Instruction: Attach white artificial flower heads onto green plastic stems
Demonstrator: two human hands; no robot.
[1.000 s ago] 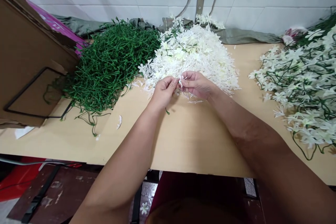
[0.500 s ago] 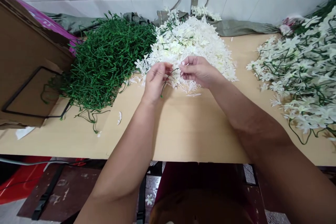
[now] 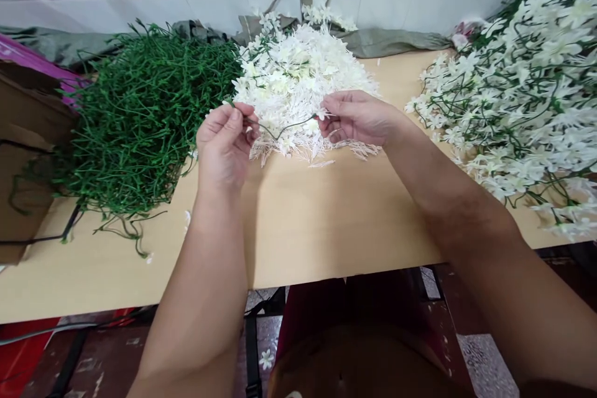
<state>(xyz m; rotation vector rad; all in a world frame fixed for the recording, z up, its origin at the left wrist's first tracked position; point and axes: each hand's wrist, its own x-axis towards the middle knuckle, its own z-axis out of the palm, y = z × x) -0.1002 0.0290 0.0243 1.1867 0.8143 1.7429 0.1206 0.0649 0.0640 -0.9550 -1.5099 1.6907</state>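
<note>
A thin green stem (image 3: 278, 135) spans between the two hands, dipping to a bend at its middle, above the near edge of the white flower pile (image 3: 308, 74). The left hand (image 3: 227, 130) pinches its left end between thumb and fingers; the right hand (image 3: 352, 118) grips the other end, where small white petals (image 3: 322, 113) show at the fingertips. Left of the pile lies a heap of green stems (image 3: 153, 112); to the right, white flowers on green stems (image 3: 517, 93) cover the tabletop (image 3: 303, 217). A cardboard box (image 3: 23, 168) stands at the far left.
</note>
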